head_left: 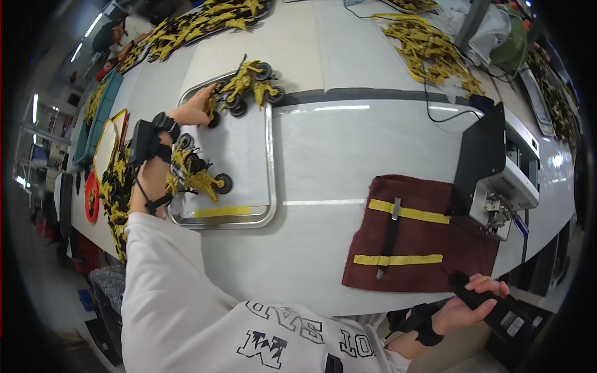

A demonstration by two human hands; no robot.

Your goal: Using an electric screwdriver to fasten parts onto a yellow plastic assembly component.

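Observation:
My left hand (194, 110) reaches over the upper part of a metal tray (271, 180), its fingers closed on the edge of a yellow and black toy motorcycle (214, 115). More such toys (252, 84) stand close beside it, partly over the tray's far rim. Another toy motorcycle (199, 177) lies lower in the tray, beside my left forearm. At the lower right, my right hand (463, 313) is wrapped round a black electric screwdriver (461, 283), whose thin tip points up and left. The fingers cover part of its body.
A dark red cloth (398, 239) with two yellow strips and a black strap lies near the right hand. Beyond it stands a metal and black machine (497, 180). Yellow parts (420, 46) are heaped at the back; a teal crate (96, 118) and a red bowl (92, 198) are at left.

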